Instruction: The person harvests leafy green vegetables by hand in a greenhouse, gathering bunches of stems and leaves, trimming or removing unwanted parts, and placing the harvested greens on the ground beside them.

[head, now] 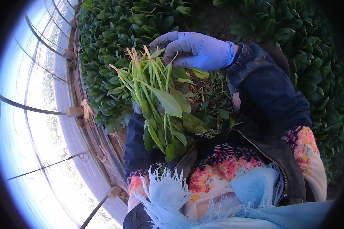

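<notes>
A bunch of leafy greens, apparently spinach point(153, 83), has its pale roots toward the top of the picture and its leaves hanging over my left sleeve. Behind the stems, only a bit of my gloved left hand point(137, 109) shows; it supports the bunch, its fingers mostly hidden. My right hand point(199, 51), in a soiled blue glove, is at the root end with bent fingers. One thin root crosses in front of its fingertips, and whether they pinch a plant is unclear.
Dense beds of leafy plants point(312, 71) grow on both sides. Loose leaves and stems litter the soil point(199, 94) between them, beside a shoe point(233, 94). At left runs a clear plastic greenhouse wall point(25, 131) with curved ribs and a base rail point(83, 146).
</notes>
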A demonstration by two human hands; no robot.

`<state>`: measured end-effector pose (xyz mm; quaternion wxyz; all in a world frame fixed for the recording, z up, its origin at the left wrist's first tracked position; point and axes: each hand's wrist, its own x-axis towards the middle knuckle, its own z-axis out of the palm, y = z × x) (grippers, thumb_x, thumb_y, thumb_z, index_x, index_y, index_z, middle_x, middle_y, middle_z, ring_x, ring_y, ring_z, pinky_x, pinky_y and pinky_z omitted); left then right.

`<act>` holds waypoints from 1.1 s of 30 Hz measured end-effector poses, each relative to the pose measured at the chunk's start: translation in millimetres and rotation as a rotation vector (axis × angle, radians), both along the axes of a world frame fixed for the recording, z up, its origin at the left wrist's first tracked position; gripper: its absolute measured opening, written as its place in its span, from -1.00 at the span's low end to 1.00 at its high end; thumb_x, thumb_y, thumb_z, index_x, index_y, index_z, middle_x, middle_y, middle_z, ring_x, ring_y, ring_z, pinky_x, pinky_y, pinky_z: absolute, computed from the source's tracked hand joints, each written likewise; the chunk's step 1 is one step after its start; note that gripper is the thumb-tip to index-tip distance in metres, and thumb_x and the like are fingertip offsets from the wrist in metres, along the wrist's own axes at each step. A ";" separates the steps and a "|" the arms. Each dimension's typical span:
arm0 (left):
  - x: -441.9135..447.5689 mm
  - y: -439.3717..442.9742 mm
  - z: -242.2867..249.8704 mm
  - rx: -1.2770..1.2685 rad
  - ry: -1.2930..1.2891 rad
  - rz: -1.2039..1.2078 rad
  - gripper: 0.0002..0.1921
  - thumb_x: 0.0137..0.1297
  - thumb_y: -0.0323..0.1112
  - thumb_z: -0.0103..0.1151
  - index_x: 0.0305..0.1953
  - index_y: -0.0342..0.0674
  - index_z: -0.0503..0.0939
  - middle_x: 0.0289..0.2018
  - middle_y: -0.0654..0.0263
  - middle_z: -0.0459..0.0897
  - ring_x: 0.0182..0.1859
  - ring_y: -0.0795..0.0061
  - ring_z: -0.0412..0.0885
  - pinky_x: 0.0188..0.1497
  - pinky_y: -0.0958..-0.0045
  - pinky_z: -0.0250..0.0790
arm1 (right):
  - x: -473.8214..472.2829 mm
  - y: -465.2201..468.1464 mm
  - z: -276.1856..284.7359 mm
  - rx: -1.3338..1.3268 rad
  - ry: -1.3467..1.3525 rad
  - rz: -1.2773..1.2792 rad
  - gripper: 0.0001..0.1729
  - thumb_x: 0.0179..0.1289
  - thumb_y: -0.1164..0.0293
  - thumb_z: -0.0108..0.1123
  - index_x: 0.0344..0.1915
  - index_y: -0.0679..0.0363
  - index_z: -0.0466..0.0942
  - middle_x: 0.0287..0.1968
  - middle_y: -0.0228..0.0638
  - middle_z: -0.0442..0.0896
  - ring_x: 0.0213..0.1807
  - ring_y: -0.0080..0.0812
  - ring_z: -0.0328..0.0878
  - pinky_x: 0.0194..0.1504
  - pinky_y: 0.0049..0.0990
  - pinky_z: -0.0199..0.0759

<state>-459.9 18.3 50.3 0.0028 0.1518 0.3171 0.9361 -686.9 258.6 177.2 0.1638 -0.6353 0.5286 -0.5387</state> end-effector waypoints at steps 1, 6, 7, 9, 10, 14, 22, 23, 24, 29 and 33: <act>-0.1 1.6 3.0 -0.013 -0.007 0.003 -0.19 0.04 -0.04 0.50 0.31 -0.21 0.43 -0.12 0.12 0.57 -0.22 0.24 0.55 -0.14 0.18 0.55 | -1.4 1.7 0.7 -0.023 0.038 0.012 -0.87 0.35 0.53 0.28 -0.12 0.16 0.65 0.36 -0.14 0.44 0.29 -0.15 0.51 0.32 -0.23 0.43; -3.6 10.7 25.0 -0.155 -0.095 0.025 -0.19 0.03 -0.05 0.51 0.30 -0.21 0.43 -0.14 0.12 0.57 -0.22 0.23 0.54 -0.13 0.16 0.56 | -1.7 0.3 -1.6 0.125 -0.159 -0.364 -0.76 0.44 0.33 0.26 0.01 0.19 0.62 0.15 -0.25 0.64 0.20 -0.23 0.56 0.21 -0.32 0.46; -4.8 11.9 30.3 -0.252 -0.107 0.046 -0.19 0.02 -0.05 0.51 0.30 -0.21 0.43 -0.14 0.12 0.57 -0.22 0.23 0.54 -0.13 0.16 0.56 | 0.5 -1.9 -3.5 0.129 -0.447 -0.250 -0.70 0.45 0.28 0.26 0.06 0.21 0.59 0.14 -0.25 0.64 0.18 -0.26 0.57 0.21 -0.34 0.46; -10.0 11.6 41.3 -0.367 -0.255 0.107 -0.17 -0.02 -0.12 0.54 0.30 -0.27 0.42 -0.06 0.10 0.59 -0.15 0.21 0.58 -0.09 0.17 0.58 | 8.7 -6.5 -8.7 0.202 -1.038 -0.097 -0.57 0.46 0.19 0.27 0.15 0.23 0.54 0.13 -0.26 0.64 0.15 -0.32 0.58 0.20 -0.37 0.46; -10.2 13.0 46.1 -0.451 -0.329 0.155 -0.10 -0.07 -0.09 0.58 0.32 -0.27 0.40 -0.02 0.17 0.61 -0.05 0.25 0.59 0.01 0.22 0.53 | 11.2 -8.4 -10.8 0.213 -0.958 -0.073 -0.38 0.42 0.19 0.35 0.34 0.23 0.39 0.27 -0.29 0.53 0.36 -0.34 0.42 0.42 -0.31 0.23; -21.1 23.4 56.9 -0.674 -0.426 0.236 -0.20 0.02 -0.18 0.54 0.29 -0.30 0.42 0.03 0.24 0.65 0.00 0.36 0.65 0.06 0.31 0.53 | 17.4 -15.4 -16.8 -0.138 -0.251 -0.635 -0.29 0.14 -0.13 0.50 0.05 0.19 0.58 -0.02 -0.31 0.63 0.15 -0.38 0.54 0.38 -0.35 0.26; -34.8 57.0 71.0 -0.779 -0.525 0.301 -0.40 0.11 -0.55 0.49 0.21 -0.29 0.47 0.02 0.31 0.67 0.05 0.48 0.63 0.14 0.36 0.50 | 22.1 -19.0 -15.0 0.119 0.284 -0.787 -0.64 0.20 0.01 0.44 -0.24 0.02 0.65 -0.08 -0.39 0.62 0.12 -0.19 0.53 0.44 0.29 -0.05; -35.6 58.8 72.4 -0.801 -0.519 0.312 -0.40 0.12 -0.54 0.49 0.21 -0.29 0.47 0.02 0.30 0.67 0.06 0.47 0.63 0.14 0.36 0.50 | 21.8 -18.8 -14.4 0.010 0.315 -0.815 -0.65 0.20 0.02 0.44 -0.22 0.01 0.65 -0.06 -0.40 0.62 0.13 -0.18 0.53 0.44 0.30 -0.06; -36.2 59.6 74.1 -0.817 -0.517 0.317 -0.39 0.12 -0.55 0.49 0.22 -0.30 0.46 0.03 0.29 0.66 0.07 0.46 0.62 0.15 0.35 0.50 | 20.0 -17.6 -13.3 -0.058 0.337 -0.844 -0.66 0.21 0.03 0.43 -0.21 0.00 0.65 -0.04 -0.41 0.61 0.13 -0.18 0.52 0.44 0.30 -0.07; -38.2 61.5 78.2 -0.875 -0.507 0.343 -0.27 0.09 -0.60 0.49 0.30 -0.30 0.37 0.11 0.22 0.62 0.11 0.44 0.61 0.20 0.33 0.50 | 11.8 -13.7 -15.8 -0.118 0.647 -0.768 -0.74 0.23 0.13 0.40 -0.13 -0.05 0.67 0.16 -0.43 0.55 0.39 -0.06 0.37 0.46 0.33 -0.14; -38.6 61.4 80.3 -0.885 -0.522 0.263 -0.19 0.07 -0.61 0.48 0.36 -0.30 0.30 0.15 0.21 0.59 0.14 0.42 0.60 0.23 0.31 0.49 | 6.7 -17.6 -19.7 0.095 0.394 -0.588 -0.83 0.33 0.25 0.31 -0.14 0.01 0.70 0.11 -0.34 0.61 0.42 -0.17 0.36 0.45 0.34 -0.13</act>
